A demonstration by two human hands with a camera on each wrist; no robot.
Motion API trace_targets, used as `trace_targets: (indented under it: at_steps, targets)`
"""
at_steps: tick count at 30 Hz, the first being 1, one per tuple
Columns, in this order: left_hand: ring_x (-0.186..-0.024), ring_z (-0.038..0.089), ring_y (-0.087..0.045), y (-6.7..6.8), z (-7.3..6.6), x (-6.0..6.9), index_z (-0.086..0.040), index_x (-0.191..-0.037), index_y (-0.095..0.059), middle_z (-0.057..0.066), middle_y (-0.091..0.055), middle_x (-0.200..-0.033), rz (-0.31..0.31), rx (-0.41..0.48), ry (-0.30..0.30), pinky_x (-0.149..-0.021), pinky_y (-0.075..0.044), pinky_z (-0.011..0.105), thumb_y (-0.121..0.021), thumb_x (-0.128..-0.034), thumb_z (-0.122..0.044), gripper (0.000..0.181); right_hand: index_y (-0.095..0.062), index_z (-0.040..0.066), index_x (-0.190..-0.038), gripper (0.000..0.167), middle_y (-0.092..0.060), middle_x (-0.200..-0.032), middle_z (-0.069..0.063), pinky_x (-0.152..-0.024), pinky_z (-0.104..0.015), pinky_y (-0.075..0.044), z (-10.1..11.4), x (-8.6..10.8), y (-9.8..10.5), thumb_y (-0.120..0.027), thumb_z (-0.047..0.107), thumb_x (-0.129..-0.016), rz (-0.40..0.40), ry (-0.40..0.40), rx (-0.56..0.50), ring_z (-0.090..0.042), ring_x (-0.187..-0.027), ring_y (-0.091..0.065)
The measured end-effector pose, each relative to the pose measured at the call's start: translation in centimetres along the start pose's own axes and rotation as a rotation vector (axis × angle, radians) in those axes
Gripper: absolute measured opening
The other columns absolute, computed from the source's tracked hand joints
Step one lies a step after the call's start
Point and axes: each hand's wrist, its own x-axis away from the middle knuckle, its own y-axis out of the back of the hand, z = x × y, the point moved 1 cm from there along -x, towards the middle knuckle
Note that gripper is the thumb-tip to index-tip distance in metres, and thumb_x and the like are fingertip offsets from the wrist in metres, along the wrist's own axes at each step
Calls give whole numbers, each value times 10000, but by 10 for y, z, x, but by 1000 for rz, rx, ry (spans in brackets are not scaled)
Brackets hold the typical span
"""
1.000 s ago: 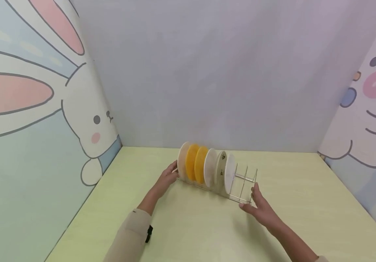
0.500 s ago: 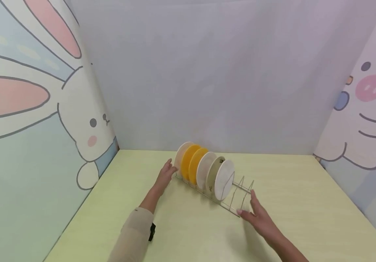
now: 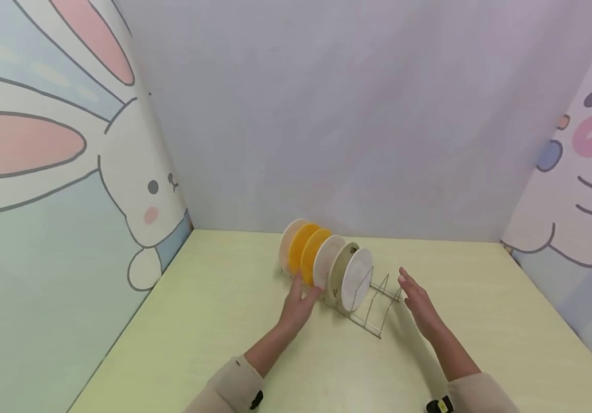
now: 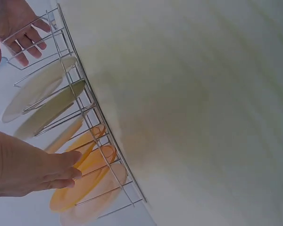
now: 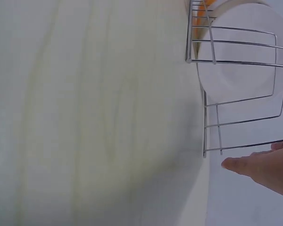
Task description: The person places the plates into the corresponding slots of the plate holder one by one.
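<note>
A wire dish rack (image 3: 373,312) stands slantwise on the table, its right end nearer to me. Upright in it, left to right, are a pale plate (image 3: 288,246), two yellow plates (image 3: 312,252), a white plate (image 3: 327,258), an olive-coloured plate (image 3: 338,281) with dark marks and another white plate (image 3: 357,281). My left hand (image 3: 296,310) is at the rack's front side by the yellow plates, fingers extended; whether it touches them I cannot tell. My right hand (image 3: 424,310) hovers beside the rack's right end, fingers straight, holding nothing.
The rack's right-hand slots hold no plates. A grey wall (image 3: 337,126) rises behind the pale yellow table (image 3: 213,287). Side walls carry a cartoon rabbit (image 3: 136,189) at left and a pink-cheeked cartoon figure (image 3: 575,195) at right.
The rack's right end swung toward me, turning the plates. My left hand then left the rack's left end and moved right along its front. My right hand came off the right end.
</note>
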Motion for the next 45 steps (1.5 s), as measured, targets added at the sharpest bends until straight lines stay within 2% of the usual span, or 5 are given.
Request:
trace_targets:
  at_steps: [10,20,27,33,45]
  targets:
    - [-1350,355,-186,-3,7,-6,-92,-1486,-189,161,-225,-1494,33,-19,41,-1048,-185,538,-577,-859,-389,794,-69,-7,-1474,601,-141,-1450,-333,-999,-644,-123,-13,-1,1,-209,371,-1028,11,51,56,-511,-1302,-134]
    - [-1300,355,-296,4,4,-32,-55,-1467,-193,214,-325,-1430,-16,-14,-40,-1044,-224,504,-584,-836,-345,797,-139,4,-1473,558,-240,-1427,-316,-993,-605,-234,-1,27,-12,-228,335,-1033,100,19,83,-464,-1296,-225]
    - [-1288,312,-325,14,4,-60,26,-1442,-177,209,-340,-1411,113,145,-97,-1058,-232,439,-527,-906,-193,676,-148,14,-1475,549,-243,-1431,-304,-993,-583,-262,9,56,-40,-216,326,-1028,193,-33,75,-468,-1300,-217]
    - [-1317,352,-264,22,-10,-57,75,-1422,-191,254,-311,-1419,178,163,-121,-1062,-208,468,-478,-929,-116,602,-115,17,-1479,543,-221,-1425,-331,-994,-590,-251,13,63,-56,-175,323,-1034,272,-27,32,-469,-1306,-201]
    - [-1328,373,-242,-2,-5,-25,-53,-1464,-231,170,-273,-1473,-99,13,-22,-1055,-201,505,-515,-918,-395,704,-169,-8,-1464,578,-214,-1457,-276,-1013,-578,-214,24,17,-39,-386,277,-1009,51,106,120,-418,-1319,-218]
